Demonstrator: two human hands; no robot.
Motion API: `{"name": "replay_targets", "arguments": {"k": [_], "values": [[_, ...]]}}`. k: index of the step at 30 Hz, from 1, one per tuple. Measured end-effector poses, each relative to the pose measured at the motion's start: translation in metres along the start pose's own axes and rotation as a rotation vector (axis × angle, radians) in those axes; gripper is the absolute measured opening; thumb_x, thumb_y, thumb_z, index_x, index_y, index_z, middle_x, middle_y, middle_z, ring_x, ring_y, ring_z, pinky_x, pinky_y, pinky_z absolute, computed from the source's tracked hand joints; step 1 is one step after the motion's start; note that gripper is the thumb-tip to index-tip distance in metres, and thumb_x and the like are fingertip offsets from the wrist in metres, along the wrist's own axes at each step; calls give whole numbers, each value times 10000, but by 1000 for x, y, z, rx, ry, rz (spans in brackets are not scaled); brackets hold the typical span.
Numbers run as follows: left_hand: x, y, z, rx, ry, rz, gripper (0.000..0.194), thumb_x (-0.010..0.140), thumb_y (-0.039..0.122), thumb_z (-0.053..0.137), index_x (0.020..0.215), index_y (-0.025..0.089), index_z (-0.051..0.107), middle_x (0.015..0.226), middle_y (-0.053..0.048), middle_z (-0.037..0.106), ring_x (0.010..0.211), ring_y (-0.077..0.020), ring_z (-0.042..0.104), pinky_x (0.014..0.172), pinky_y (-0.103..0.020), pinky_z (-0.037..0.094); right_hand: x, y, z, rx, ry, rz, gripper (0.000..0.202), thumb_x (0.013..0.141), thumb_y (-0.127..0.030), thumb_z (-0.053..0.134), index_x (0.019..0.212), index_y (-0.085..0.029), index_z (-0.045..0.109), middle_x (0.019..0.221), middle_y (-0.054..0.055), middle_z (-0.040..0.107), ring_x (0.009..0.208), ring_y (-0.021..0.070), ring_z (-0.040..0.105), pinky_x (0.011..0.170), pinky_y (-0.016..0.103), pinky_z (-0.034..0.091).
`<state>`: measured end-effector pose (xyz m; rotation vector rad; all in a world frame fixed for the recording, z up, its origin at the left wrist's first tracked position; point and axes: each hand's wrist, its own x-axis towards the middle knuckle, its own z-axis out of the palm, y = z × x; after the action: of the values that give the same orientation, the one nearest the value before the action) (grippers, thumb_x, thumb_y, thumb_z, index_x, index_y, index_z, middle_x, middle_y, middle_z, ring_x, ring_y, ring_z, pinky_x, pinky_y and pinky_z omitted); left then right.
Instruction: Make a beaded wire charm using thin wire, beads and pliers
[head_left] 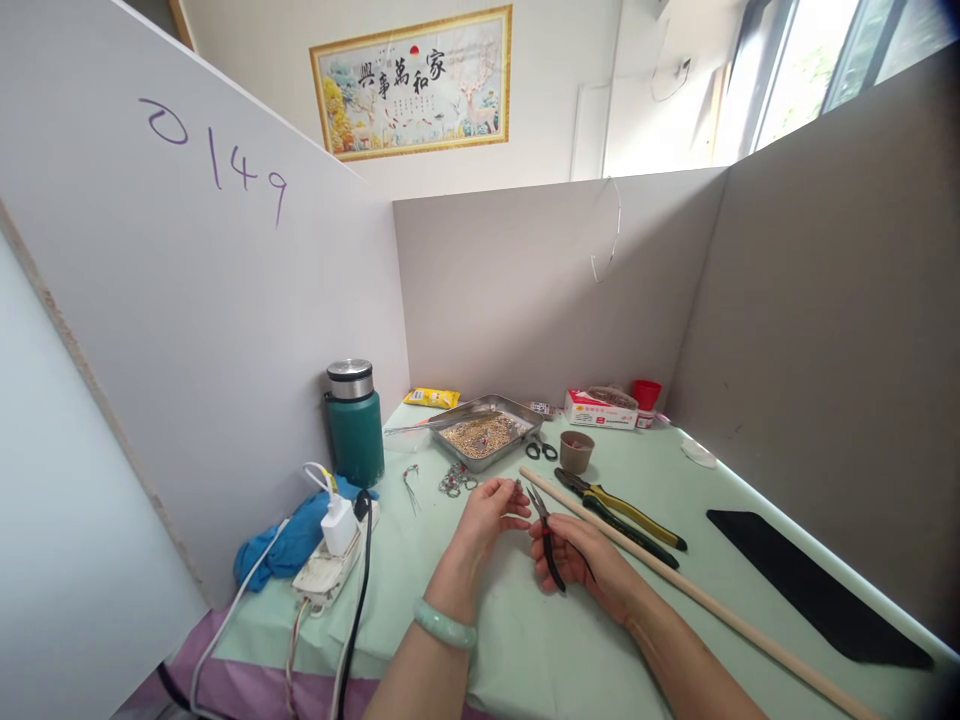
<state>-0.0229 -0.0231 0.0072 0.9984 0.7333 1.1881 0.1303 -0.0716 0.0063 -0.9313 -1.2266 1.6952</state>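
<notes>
My left hand [496,512] is closed in a pinch near the middle of the table; the item at its fingertips is too small to name. Just right of it, my right hand [574,555] grips small black-handled pliers [550,545], their jaws pointing up and slightly parted close to my left fingertips. A metal tray [486,455] of gold-coloured beads lies beyond my hands. Small metal rings or chains [455,480] and thin wires with red bits [410,490] rest to the left. Black-handled scissors [541,452] and a brown cup [576,452] are behind the pliers.
A wooden rod [697,592] runs diagonally at right, beside large yellow-green pliers [630,512] and a black flat piece [814,580]. At left are a green bottle [356,430], a power strip [324,578] with cables and a blue cloth [285,540]. Boxes stand behind; grey partitions surround the table.
</notes>
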Motion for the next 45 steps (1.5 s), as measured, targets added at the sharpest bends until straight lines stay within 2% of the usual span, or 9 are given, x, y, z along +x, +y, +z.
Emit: {"name": "replay_targets", "arguments": {"k": [8, 15, 19, 24, 27, 34, 36, 40, 45], "values": [[5, -4, -8, -205, 72, -90, 239, 719, 326, 612, 809, 110, 561, 731, -71, 612, 555, -112, 576, 505, -231, 466, 5, 0, -2, 96, -30, 51, 324, 822, -426, 439, 895, -140, 571, 772, 63, 606, 657, 170, 592, 601, 334, 491], [3, -5, -4, -46, 83, 8, 253, 639, 265, 680, 796, 107, 561, 788, -68, 610, 550, -100, 555, 458, -213, 445, 6, 2, 3, -15, -3, -16, 315, 825, -418, 440, 867, -133, 568, 740, 59, 599, 622, 165, 585, 546, 305, 476], [4, -4, 0, 11, 135, 73, 286, 585, 256, 712, 752, 127, 519, 681, -13, 567, 518, -99, 537, 421, -207, 427, 7, 4, 3, -21, 0, 1, 324, 826, -423, 430, 860, -131, 566, 728, 60, 601, 613, 167, 590, 544, 310, 479], [4, -2, 2, 37, 71, 119, 430, 579, 256, 709, 956, 144, 533, 716, 4, 568, 522, -96, 548, 461, -227, 453, 9, 6, 1, -15, -2, -14, 327, 821, -429, 430, 862, -135, 566, 723, 57, 601, 605, 164, 592, 527, 297, 477], [3, -3, 2, 77, 49, 106, 347, 591, 268, 696, 869, 107, 566, 693, -22, 583, 546, -105, 560, 500, -237, 467, 9, 7, 1, -10, 2, -17, 317, 823, -418, 428, 860, -135, 567, 717, 56, 601, 592, 158, 588, 524, 296, 479], [2, -3, 4, 30, 156, 142, 310, 588, 296, 699, 771, 141, 502, 744, -41, 607, 642, -147, 606, 574, -282, 497, 7, 5, 3, 2, 11, -9, 315, 817, -419, 434, 854, -135, 566, 720, 63, 612, 604, 170, 600, 543, 317, 491], [3, -3, 4, 66, 171, 168, 289, 581, 280, 700, 753, 138, 517, 712, -20, 583, 609, -124, 583, 530, -245, 481, 6, 4, 3, -9, 10, -9, 319, 817, -421, 433, 856, -133, 565, 722, 64, 613, 601, 170, 600, 543, 318, 490], [5, -4, 3, 135, 186, 218, 253, 584, 257, 688, 764, 132, 561, 611, 28, 523, 442, -50, 445, 377, -172, 362, 4, 2, 4, -19, -2, -20, 307, 826, -403, 422, 853, -131, 563, 733, 62, 610, 603, 164, 596, 544, 310, 486], [5, -4, 4, 138, 129, 149, 283, 597, 247, 672, 834, 105, 608, 614, -5, 573, 520, -97, 532, 519, -247, 474, 4, 2, 4, -7, 0, -14, 295, 829, -392, 414, 843, -135, 559, 720, 58, 606, 602, 167, 599, 548, 315, 488]]}}
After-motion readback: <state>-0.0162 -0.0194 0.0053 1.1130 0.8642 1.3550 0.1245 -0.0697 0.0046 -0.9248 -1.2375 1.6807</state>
